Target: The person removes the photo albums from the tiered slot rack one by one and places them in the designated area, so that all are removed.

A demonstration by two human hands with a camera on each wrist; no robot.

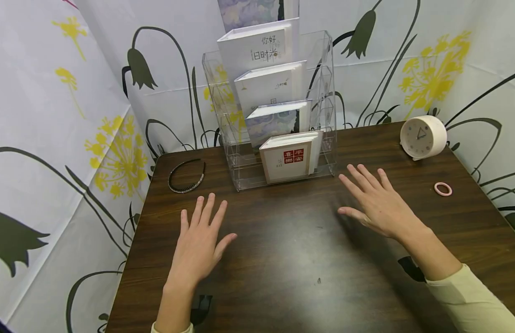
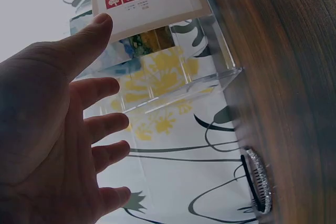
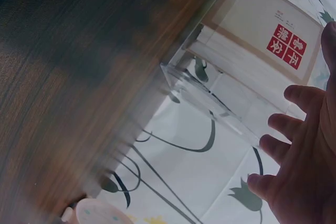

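Note:
My left hand is held over the left part of the dark wooden table, fingers spread and holding nothing. Nearest to it lies a black headband with a glittery band. Over the right part, my right hand is also spread, with nothing in its grasp. Between and beyond both hands stands a clear acrylic rack with stepped tiers. Several small books stand in it, the front one a cream book with red square characters. Both wrist views show spread fingers apart from the rack.
At the back right sits a round white clock. A pink ring lies in front of it near the right edge. White curtains with flower prints hang behind the table and at its sides.

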